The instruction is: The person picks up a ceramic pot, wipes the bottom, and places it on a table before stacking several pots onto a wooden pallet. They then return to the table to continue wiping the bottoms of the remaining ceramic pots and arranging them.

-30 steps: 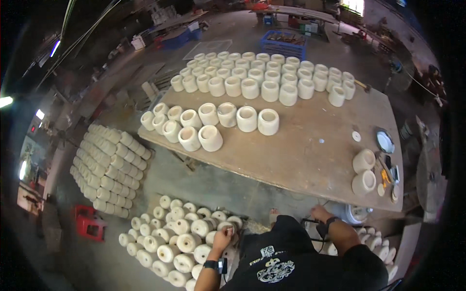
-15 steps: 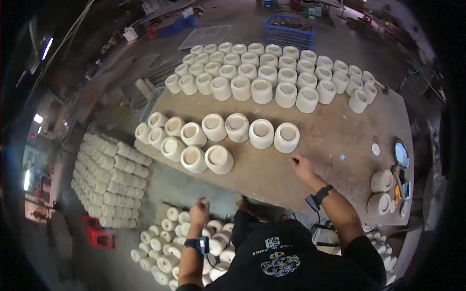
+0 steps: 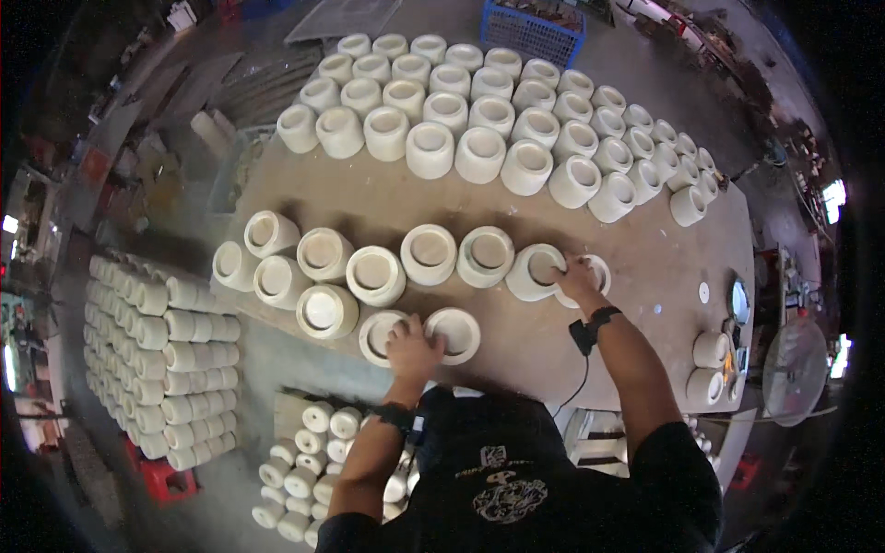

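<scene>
Whitish round ceramic pots stand on a brown table (image 3: 645,346), their ring-rimmed ends up. My left hand (image 3: 415,353) is at the near edge, between a pot (image 3: 373,341) on its left and another pot (image 3: 461,332) on its right. Its bent fingers reach over the left pot's rim, and the thumb lies by the right one. Farther right, my right hand (image 3: 578,279) is closed over the rim of the end pot (image 3: 601,273), covering much of it. Its fingertips come up against the neighbouring pot (image 3: 533,274). Both hands hide their exact contact.
Several rows of similar pots (image 3: 479,152) fill the table's far side. At its right end are two pots (image 3: 705,385), tools and a blue dish (image 3: 739,302). Stacked ceramic pieces (image 3: 189,359) stand at left, a red stool (image 3: 168,481) beneath; more pieces (image 3: 304,479) lie below the near edge.
Both hands have moved onto the pots: the left from below the table edge up to the near pair, the right up to the row's end pot. The view has shifted closer to the table.
</scene>
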The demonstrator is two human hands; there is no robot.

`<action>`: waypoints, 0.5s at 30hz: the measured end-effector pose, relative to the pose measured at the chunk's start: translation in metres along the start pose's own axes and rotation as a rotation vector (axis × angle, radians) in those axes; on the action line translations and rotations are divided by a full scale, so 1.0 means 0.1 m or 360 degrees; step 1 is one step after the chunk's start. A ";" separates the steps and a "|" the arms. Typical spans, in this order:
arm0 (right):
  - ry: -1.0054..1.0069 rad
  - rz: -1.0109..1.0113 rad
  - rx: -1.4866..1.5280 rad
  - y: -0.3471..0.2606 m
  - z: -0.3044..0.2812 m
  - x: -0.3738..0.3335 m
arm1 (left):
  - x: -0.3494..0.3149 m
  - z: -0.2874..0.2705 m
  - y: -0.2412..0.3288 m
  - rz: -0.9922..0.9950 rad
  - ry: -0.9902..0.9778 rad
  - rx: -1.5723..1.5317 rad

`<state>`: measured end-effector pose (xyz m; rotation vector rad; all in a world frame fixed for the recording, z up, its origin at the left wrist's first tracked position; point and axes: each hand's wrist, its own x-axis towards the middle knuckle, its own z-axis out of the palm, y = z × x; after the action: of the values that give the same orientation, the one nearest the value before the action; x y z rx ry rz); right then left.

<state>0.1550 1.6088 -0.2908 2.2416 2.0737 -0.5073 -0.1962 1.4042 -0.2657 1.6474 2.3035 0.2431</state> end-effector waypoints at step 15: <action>-0.0036 -0.0508 -0.0201 -0.28 -0.42 -0.22 | -0.07 -0.25 -0.22 0.0463 -0.0049 -0.0130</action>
<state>0.1350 1.6007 -0.2397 1.8386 2.3906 -0.3991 -0.2218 1.3913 -0.2479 1.9252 1.9975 0.3663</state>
